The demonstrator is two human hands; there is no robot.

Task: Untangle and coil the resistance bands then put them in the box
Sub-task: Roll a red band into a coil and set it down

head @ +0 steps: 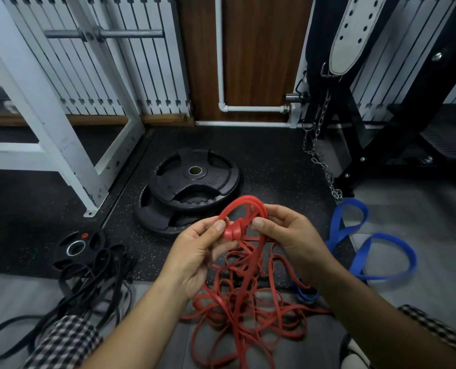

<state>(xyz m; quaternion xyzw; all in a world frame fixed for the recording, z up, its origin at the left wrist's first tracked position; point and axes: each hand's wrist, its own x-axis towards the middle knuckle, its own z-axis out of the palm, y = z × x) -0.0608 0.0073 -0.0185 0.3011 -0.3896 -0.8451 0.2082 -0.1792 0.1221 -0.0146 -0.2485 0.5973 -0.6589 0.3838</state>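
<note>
The red bands (pixel 245 302) are a big messy heap on the floor in front of me, and some strands come up to my hands. The black bands (pixel 88 283) lie in a pile on my left. The blue band (pixel 367 251) lies twisted on my right. Nothing is coiled yet, and I see no box. My left hand (pixel 197 257) pinches the red beside a tight knot (pixel 234 231). My right hand (pixel 288 235) pinches the loops on its other side. I think almost all the work is left.
</note>
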